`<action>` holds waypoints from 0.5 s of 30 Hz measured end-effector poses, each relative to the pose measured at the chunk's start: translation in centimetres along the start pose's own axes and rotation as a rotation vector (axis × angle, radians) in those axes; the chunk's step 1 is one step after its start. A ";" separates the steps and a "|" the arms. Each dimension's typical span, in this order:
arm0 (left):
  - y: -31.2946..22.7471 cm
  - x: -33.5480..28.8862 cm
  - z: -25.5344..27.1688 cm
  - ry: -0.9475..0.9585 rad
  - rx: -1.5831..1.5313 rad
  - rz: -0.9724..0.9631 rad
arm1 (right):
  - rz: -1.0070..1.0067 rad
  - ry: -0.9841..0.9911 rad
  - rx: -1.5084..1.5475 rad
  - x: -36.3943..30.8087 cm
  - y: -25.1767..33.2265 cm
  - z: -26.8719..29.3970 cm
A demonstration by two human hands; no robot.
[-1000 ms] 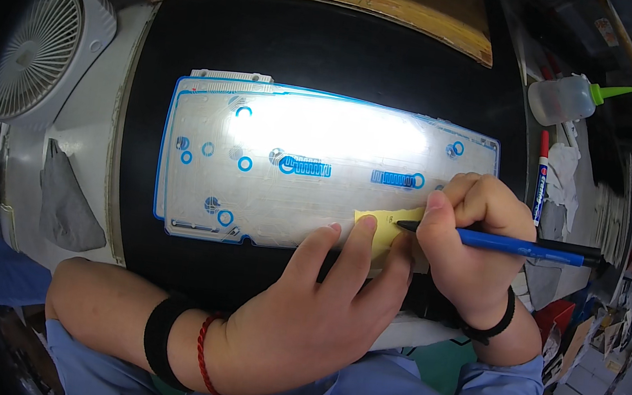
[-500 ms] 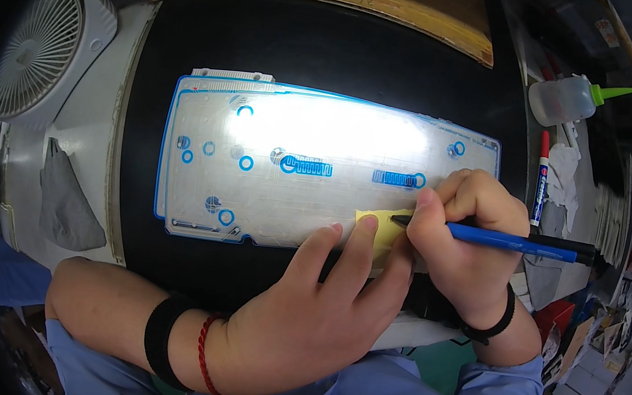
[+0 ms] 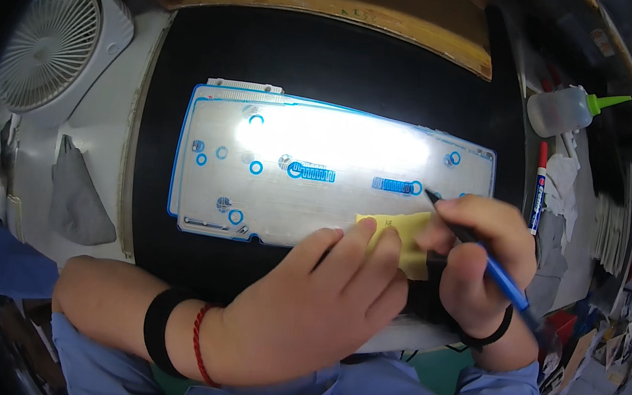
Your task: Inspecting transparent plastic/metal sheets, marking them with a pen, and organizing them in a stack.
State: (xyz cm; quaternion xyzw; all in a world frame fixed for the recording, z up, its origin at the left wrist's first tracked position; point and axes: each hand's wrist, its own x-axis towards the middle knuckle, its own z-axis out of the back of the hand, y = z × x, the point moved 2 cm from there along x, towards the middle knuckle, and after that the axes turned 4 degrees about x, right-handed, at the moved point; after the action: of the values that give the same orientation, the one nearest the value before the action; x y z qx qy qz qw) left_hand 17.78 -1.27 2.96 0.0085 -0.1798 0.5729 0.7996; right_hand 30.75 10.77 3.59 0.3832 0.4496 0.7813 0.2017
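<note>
My left hand (image 3: 319, 304) lies across the near side of a yellow paper slip (image 3: 412, 263), fingers stretched out. Its fingertips press on the slip, which bears a small dark mark and has an uneven edge. My right hand (image 3: 493, 243) is closed around a blue pen (image 3: 509, 283) with a black front end. The pen's tip points up and left, above the slip and off its surface. Beneath the slip lies a clear, flat, keyboard-shaped sheet (image 3: 314, 211) with blue lines and rings, overhung by the slip at its near edge. A bright glare hides part of the sheet.
The sheet rests on a black mat (image 3: 213, 264). A wooden ledge (image 3: 338, 15) runs along the back. At left stand a white fan (image 3: 58, 47) and a grey cloth (image 3: 79, 196). To the right are a squeeze bottle (image 3: 559, 113) and a red-capped marker (image 3: 539, 189).
My right hand has lifted the pen's tip off the slip and tilted the pen, uncovering more of the paper. My left hand stays on the slip. The whole view has shifted slightly.
</note>
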 end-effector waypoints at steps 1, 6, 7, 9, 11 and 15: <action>0.2 -0.1 0.2 -0.030 -0.065 0.014 | 0.010 0.000 0.008 0.3 -0.1 0.3; 1.3 0.2 1.7 0.167 -0.284 0.168 | 0.306 0.494 -0.201 1.1 0.2 0.6; 1.7 0.1 2.0 0.154 -0.328 0.161 | 0.362 0.625 -0.287 1.0 0.1 0.6; 2.6 0.2 2.7 0.201 -0.436 0.165 | 0.375 0.629 -0.335 0.6 0.2 0.7; 3.0 0.4 3.7 0.140 -0.323 0.158 | 0.443 0.612 -0.352 0.1 0.1 1.0; 2.9 -0.9 3.8 0.175 0.018 0.120 | 0.503 0.234 -0.237 0.9 0.1 2.4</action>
State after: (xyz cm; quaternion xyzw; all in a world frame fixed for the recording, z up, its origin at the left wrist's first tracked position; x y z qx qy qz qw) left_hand 13.80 -1.89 5.73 -0.0452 -0.1045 0.6198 0.7765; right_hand 32.05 12.65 4.74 0.3637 0.2663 0.8926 -0.0078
